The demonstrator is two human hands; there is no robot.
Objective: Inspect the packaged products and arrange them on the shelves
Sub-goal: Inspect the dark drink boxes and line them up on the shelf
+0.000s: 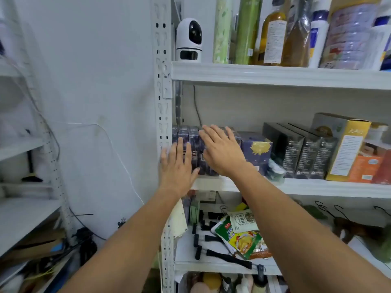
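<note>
Hidden: purple boxes (183, 134) are being partly covered
Left hand (178, 166): being pressed flat, fingers straight
Right hand (222, 151): likewise, fingers spread
Beside: black boxes (304, 151)

Your left hand (177, 166) and right hand (222, 153) are bare. Your left forearm (135, 240) and right forearm (306, 225) are uncovered from wrist to the lower edge of view. Clothing higher up cannot be determined.
</note>
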